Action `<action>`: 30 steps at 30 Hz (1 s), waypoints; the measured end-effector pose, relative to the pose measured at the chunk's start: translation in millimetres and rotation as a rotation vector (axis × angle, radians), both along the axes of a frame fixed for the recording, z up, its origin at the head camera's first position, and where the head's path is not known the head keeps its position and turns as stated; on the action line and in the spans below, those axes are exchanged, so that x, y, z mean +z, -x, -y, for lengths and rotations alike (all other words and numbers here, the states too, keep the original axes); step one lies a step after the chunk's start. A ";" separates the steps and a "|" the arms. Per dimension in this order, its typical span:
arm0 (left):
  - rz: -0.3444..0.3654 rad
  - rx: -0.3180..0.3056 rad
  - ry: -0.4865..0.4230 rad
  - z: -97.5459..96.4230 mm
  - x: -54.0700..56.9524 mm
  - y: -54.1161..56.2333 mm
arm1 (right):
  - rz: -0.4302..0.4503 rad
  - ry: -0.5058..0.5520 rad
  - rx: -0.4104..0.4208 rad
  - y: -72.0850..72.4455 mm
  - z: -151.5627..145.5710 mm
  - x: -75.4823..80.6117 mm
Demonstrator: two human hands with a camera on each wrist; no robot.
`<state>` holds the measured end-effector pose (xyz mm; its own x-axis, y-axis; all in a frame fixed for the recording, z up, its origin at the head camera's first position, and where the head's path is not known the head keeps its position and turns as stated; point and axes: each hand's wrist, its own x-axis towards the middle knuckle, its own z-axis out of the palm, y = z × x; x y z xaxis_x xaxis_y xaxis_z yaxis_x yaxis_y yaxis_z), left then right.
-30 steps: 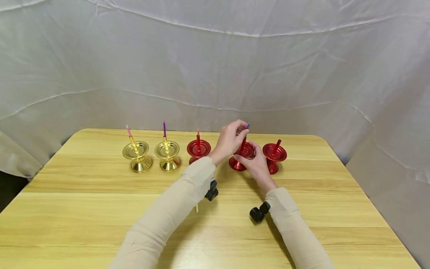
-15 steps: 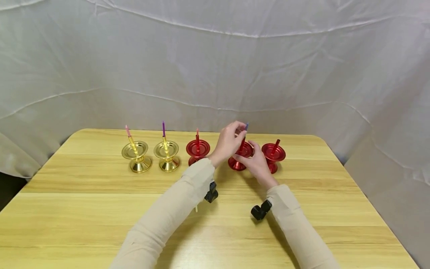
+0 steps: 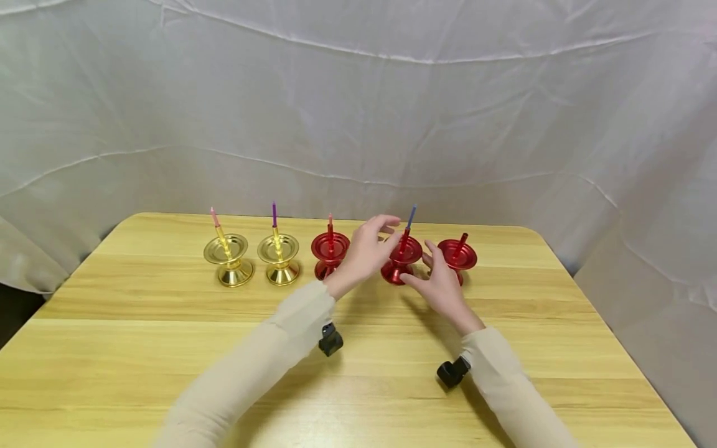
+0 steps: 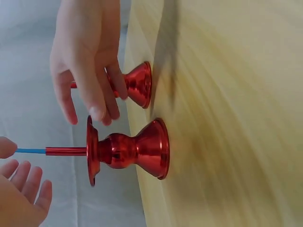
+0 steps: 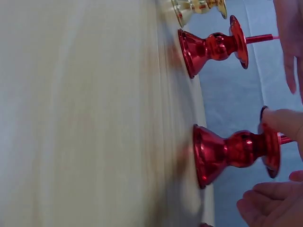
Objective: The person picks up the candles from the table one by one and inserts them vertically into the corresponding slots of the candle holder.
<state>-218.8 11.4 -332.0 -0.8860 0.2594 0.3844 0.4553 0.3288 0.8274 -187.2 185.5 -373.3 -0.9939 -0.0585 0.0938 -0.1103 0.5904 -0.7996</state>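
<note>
A blue candle (image 3: 411, 216) stands in the tube of a red candle holder (image 3: 396, 272), leaning slightly right in the head view. Just left of it is my left hand (image 3: 366, 249), fingers loosely bent, with a gap to the candle. My right hand (image 3: 442, 287) is spread at the holder's right side, thumb and fingers apart, and grips nothing. In the left wrist view the left thumb (image 4: 5, 147) overlaps the candle's tip. Beyond the right hand, another red candle holder (image 3: 459, 254) has a bare tube and is partly covered by the fingers.
To the left stands a red candle holder with a pink candle (image 3: 330, 219), its base partly behind my left hand. Further left are two gold holders, one with a purple candle (image 3: 274, 214), one with a pink candle (image 3: 215, 217). A pale curtain (image 3: 358, 112) hangs behind the wooden table (image 3: 392, 398).
My left hand has let go of the blue candle and drawn back to the left. My right hand has come away from the red holder, towards the lower right.
</note>
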 end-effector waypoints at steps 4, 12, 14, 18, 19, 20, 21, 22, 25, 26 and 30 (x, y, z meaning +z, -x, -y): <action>0.062 0.002 -0.012 17.4 -3.4 -15.6 | -0.074 -0.042 0.003 -11.1 -10.7 4.2; 0.247 -0.005 -0.153 55.6 -12.7 -55.2 | -0.253 -0.054 -0.090 -23.1 -42.1 17.0; 0.283 0.003 -0.164 64.4 -15.9 -63.7 | -0.291 -0.053 -0.124 -24.3 -49.6 18.4; 0.346 0.037 -0.140 80.0 -22.9 -76.9 | -0.308 -0.057 -0.199 -25.7 -60.9 17.9; 0.366 0.049 -0.135 82.9 -24.6 -80.1 | -0.306 -0.059 -0.216 -25.5 -63.0 17.0; 0.385 0.054 -0.130 85.6 -26.9 -83.4 | -0.302 -0.055 -0.235 -25.2 -64.7 15.8; 0.411 0.061 -0.123 87.7 -28.6 -87.6 | -0.297 -0.048 -0.254 -24.9 -66.1 14.5; 0.436 0.064 -0.122 89.4 -30.5 -91.9 | -0.294 -0.040 -0.268 -24.5 -67.5 13.3; 0.502 0.055 -0.131 93.2 -34.6 -105.5 | -0.283 -0.017 -0.290 -22.3 -71.6 9.8; 0.514 0.048 -0.132 94.4 -35.8 -109.6 | -0.275 -0.009 -0.290 -21.4 -73.0 8.8; 0.536 0.063 -0.125 100.0 -39.5 -120.9 | -0.182 0.015 -0.243 -18.0 -79.3 6.4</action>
<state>-97.9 -88.6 -371.5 -0.9785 0.1804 -0.0999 -0.0576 0.2260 0.9724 -169.2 264.8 -366.8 -0.9454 0.1818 0.2706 -0.1094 0.6050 -0.7886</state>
